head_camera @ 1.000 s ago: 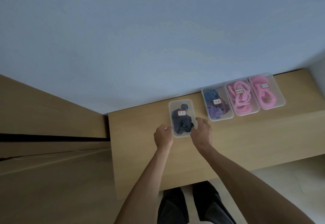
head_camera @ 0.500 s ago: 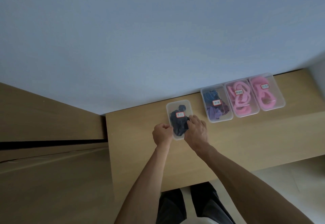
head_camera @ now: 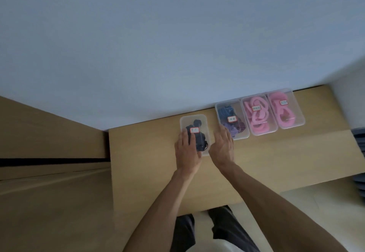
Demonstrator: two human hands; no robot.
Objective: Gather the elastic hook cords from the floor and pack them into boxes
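Note:
A lidded clear plastic box of black cords (head_camera: 197, 122) lies on the wooden shelf top (head_camera: 154, 152), apart from the other boxes. My left hand (head_camera: 187, 152) lies flat on its lid, fingers straight, covering the near left part. My right hand (head_camera: 223, 147) hovers just right of that box with fingers spread and holds nothing. To the right stand three more lidded boxes in a row against the wall: one with blue and purple cords (head_camera: 235, 113) and two with pink cords (head_camera: 256, 113) (head_camera: 284, 109). Each lid carries a small white label.
A pale blue wall (head_camera: 177, 44) rises behind the shelf. A lower wooden surface (head_camera: 49, 202) lies to the left with a dark gap. Pale floor tiles (head_camera: 316, 202) and a stack of dark objects (head_camera: 360, 152) show at the right. My dark trousers (head_camera: 197, 230) are below.
My left hand moved from the box's near left corner onto its lid. My right hand came off the lid and drew away to the right, fingers spreading.

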